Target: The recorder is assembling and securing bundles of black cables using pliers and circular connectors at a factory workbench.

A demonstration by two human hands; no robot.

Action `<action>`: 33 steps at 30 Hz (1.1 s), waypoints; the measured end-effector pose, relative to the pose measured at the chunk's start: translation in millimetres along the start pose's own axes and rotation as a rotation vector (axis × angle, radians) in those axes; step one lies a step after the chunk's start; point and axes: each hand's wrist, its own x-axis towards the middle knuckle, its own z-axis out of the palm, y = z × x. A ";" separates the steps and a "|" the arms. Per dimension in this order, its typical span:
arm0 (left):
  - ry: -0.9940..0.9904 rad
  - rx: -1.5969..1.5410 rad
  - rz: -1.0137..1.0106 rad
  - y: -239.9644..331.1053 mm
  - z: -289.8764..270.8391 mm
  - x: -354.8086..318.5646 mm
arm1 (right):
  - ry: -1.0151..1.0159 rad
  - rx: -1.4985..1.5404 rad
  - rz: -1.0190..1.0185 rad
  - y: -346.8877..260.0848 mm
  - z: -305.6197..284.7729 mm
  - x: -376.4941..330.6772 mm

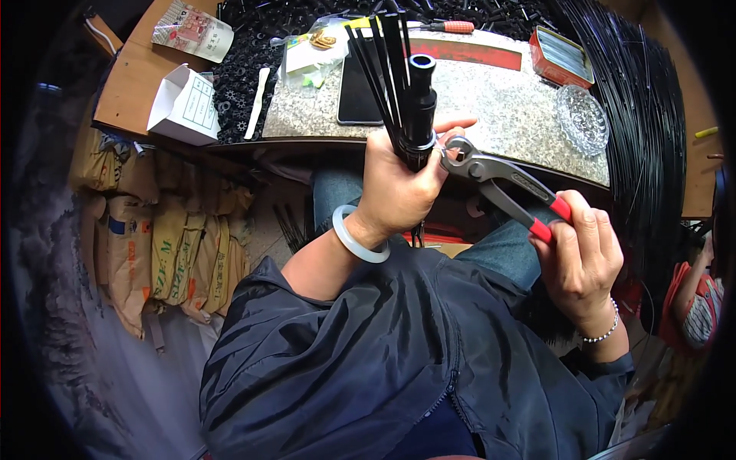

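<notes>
So the table's bare wood point(123, 96) shows at the left end, and a speckled grey slab point(491, 107) takes up the middle. Left side's got a printed packet point(192, 32), an open white box point(180, 107) and loads of small black parts point(232, 86), plus a white stick point(258, 103). On the slab: a clear plastic bag point(303, 65), a dark phone-like slab point(356, 96), a red strip point(479, 54), a red tin point(553, 67) and a clear glass dish point(583, 119). Long black rods point(648, 100) pile up along the right.

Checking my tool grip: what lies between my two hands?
The head view shows red-handled pincers there, held by your right hand and reaching to your left hand.
</notes>
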 end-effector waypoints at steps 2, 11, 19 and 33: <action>-0.017 0.001 0.005 1.2 1.3 0.1 | -0.004 0.048 0.027 -2.2 1.3 -4.4; 0.009 0.041 -0.010 -2.3 3.5 2.3 | 0.070 -0.067 0.022 -4.3 1.8 -3.8; -0.077 0.006 0.091 2.5 3.4 -2.4 | -0.216 0.569 0.107 4.1 -3.9 -11.4; -0.178 0.058 0.186 -5.2 2.2 3.9 | -0.767 1.608 0.562 4.4 15.2 -21.7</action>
